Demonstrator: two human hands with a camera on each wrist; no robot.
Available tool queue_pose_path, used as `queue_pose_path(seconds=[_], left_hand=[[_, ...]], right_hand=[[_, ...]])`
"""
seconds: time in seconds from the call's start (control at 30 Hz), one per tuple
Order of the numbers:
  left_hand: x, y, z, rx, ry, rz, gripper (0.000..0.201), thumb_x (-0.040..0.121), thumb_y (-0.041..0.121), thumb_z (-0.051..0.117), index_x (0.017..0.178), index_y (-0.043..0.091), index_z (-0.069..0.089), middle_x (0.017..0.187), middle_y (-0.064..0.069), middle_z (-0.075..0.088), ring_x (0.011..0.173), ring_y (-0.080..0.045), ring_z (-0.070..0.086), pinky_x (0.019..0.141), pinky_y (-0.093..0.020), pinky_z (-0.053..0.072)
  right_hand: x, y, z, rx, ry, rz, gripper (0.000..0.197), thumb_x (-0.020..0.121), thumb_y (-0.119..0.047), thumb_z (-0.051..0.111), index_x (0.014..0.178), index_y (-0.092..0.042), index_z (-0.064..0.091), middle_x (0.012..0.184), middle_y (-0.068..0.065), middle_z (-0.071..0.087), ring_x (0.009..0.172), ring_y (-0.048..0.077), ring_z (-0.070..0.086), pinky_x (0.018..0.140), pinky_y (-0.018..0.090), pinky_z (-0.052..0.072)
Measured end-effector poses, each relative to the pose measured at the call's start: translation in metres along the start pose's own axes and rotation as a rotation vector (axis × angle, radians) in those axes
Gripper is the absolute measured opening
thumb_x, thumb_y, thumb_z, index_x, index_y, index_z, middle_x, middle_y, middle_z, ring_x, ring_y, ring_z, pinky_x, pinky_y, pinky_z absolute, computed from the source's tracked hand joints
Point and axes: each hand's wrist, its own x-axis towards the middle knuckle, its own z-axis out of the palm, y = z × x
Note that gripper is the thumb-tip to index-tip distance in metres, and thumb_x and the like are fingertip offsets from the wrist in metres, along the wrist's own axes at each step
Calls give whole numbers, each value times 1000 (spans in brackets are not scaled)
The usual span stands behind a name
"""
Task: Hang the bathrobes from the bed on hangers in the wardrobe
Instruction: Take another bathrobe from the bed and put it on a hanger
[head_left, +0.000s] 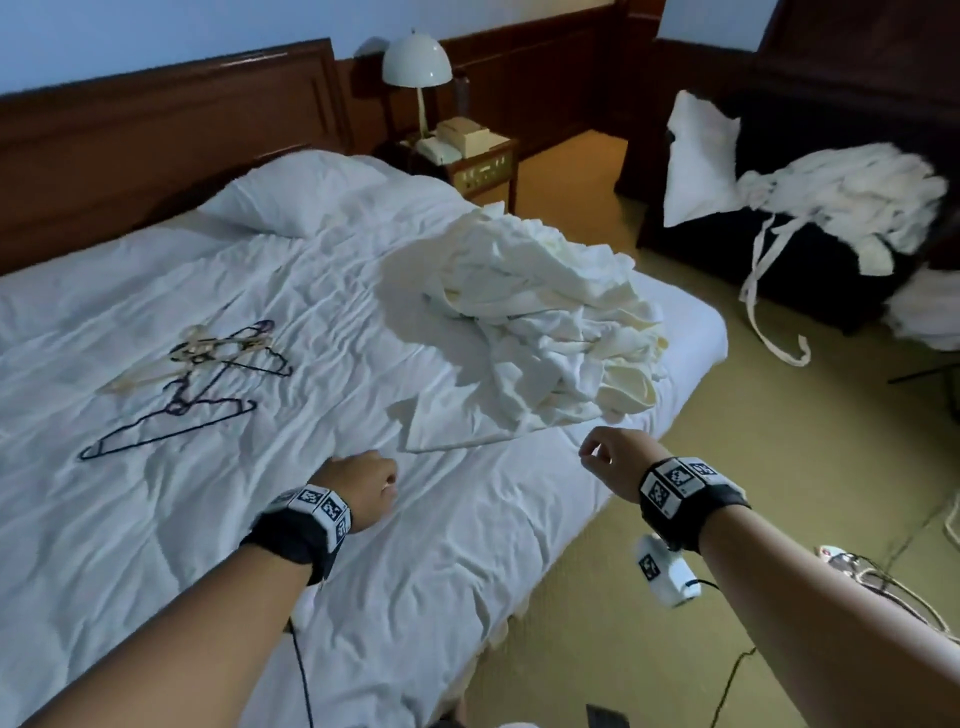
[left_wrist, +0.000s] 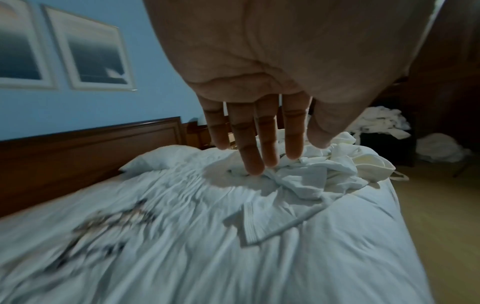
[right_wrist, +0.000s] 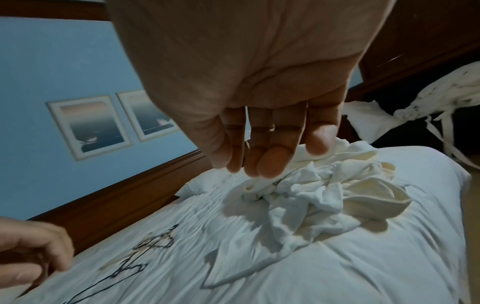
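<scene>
A crumpled heap of white and cream bathrobes (head_left: 540, 322) lies on the right half of the bed (head_left: 208, 519), also seen as the bathrobes (left_wrist: 322, 170) and bathrobes (right_wrist: 324, 185) in the wrist views. Several thin hangers (head_left: 197, 379), dark and pale, lie tangled on the left of the sheet. My left hand (head_left: 363, 488) hovers over the sheet short of the heap, fingers (left_wrist: 259, 144) hanging relaxed and empty. My right hand (head_left: 608, 457) hovers near the bed's right edge, just below the heap, its fingers (right_wrist: 270, 156) loose, holding nothing. No wardrobe shows clearly.
A pillow (head_left: 296, 192) lies by the dark wooden headboard (head_left: 156, 130). A nightstand (head_left: 467, 156) carries a white lamp (head_left: 415, 67). A dark armchair (head_left: 779, 234) at the right holds more white cloth with dangling belts. Cables (head_left: 883, 571) trail over the floor.
</scene>
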Motion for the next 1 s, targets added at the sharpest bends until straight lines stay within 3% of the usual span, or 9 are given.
queue_pose_path(seconds=[0.13,0.2,0.37,0.53,0.63,0.73,0.87,0.93,1.0], left_hand=[[99,2,-55,69,8,63,26,98,37,41,113,24,57,121,2,55,100,-27,60,87,-36,44],[148,13,-73,47,0,78,26,97,40,40,114,26,57,123,3,53,101,-27,60,89,-37,43],[254,51,-98,1,37,131,25,98,38,41,115,26,55,124,2,54,105,-23,59,94,-38,41],[329,80,-108,-104,4,30,26,98,36,42,119,25,54,134,4,50,104,-26,61,90,-36,44],[359,90,-109,-132,-36,-30,25,98,38,42,117,27,53,131,5,51,97,-25,63,84,-34,45],[375,94,-109,-186,-47,-110,26,98,38,43,120,29,54,126,6,53,100,-22,62,86,-34,47],[381,97,-100,-238,-98,-195,30,97,40,45,125,32,52,128,8,53,102,-19,61,89,-34,46],[382,98,-95,-275,-129,-242,29,96,40,46,124,34,53,127,10,53,100,-17,62,92,-34,46],[381,100,-94,-315,-163,-273,29,96,40,47,125,34,51,127,11,51,101,-15,61,93,-36,46]], right_hand=[[58,23,-24,46,25,88,8,92,-34,52,93,-30,59,85,-5,67,77,18,63,71,34,54],[90,44,-31,65,7,116,8,92,-36,53,93,-31,59,87,-6,67,74,17,63,71,35,54],[197,102,-57,-4,-21,121,9,91,-36,53,95,-30,59,99,-2,62,88,22,61,76,37,53],[322,146,-76,-4,-52,99,26,89,-35,58,114,-28,57,114,2,55,96,24,60,84,37,50],[391,164,-81,-2,-90,73,44,87,-32,62,128,-26,49,131,4,43,103,28,60,88,38,50],[457,173,-91,-61,-56,61,68,85,-33,67,144,-26,33,145,9,29,114,31,56,93,38,47],[527,178,-95,-279,-11,60,97,79,-45,71,152,-32,9,153,11,13,136,36,27,105,45,36],[557,182,-95,-318,-1,73,92,77,-46,71,150,-34,16,153,11,16,137,37,21,106,49,31],[582,182,-98,-318,-3,12,56,86,-38,62,138,-30,42,141,11,37,132,37,29,105,50,32]])
